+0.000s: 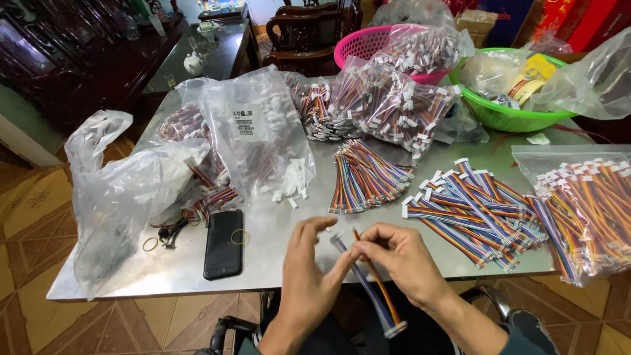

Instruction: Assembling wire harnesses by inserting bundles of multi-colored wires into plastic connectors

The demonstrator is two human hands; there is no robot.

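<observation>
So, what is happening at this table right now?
A person sits at a metal table and holds a multicoloured ribbon cable between both hands, the left hand and the right hand, pinching its upper end while a white connector hangs at the lower end. Loose piles of similar cables lie to the right, and clear plastic bags of them cover the table. A black phone lies to the left. A pink basket and a green basket stand at the back.

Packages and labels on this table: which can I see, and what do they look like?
Labelled bag: clear plastic, white sticker, back left of centre.
Crumpled bag: clear, left edge.
Wire bag: clear, multicoloured wire bundles, right edge.
Phone: black, dark screen, lying flat front left.
Green basket: back right, holds a yellow packet.
</observation>
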